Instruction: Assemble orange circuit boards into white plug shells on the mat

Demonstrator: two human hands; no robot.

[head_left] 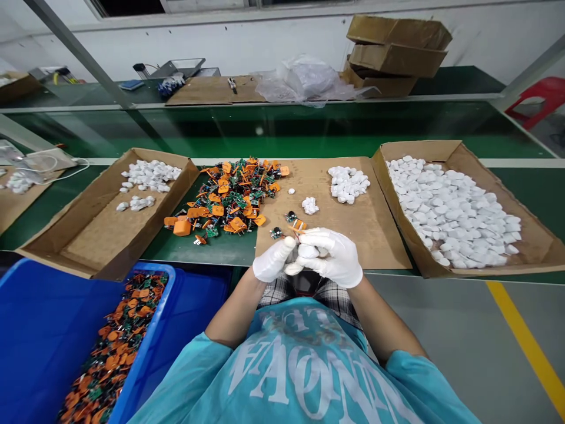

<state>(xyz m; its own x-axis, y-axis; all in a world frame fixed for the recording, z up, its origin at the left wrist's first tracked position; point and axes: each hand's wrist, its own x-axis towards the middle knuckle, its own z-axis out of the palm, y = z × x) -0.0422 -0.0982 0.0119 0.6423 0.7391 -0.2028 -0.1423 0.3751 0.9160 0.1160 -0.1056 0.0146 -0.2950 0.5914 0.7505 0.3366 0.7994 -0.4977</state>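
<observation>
Both my hands wear white gloves and meet over the near edge of the cardboard sheet [286,182]. My right hand [333,254] is closed around a small rounded white piece [308,251]. My left hand [274,259] is closed close against it, its thumb raised; what its fingers pinch is hidden. An orange piece [299,225] and small circuit boards, one at the left [276,233] and one farther back [290,217], lie just beyond my fingertips. Behind them are a small clump of white pieces [310,205] and a larger white pile [348,184].
A heap of orange parts with green circuit boards [233,194] lies left of the sheet. Cardboard trays with white pieces stand left [101,235] and right [541,238]. A blue bin [170,294] of similar parts sits below left. Stacked boxes [397,56] and plastic bags [304,79] occupy the back shelf.
</observation>
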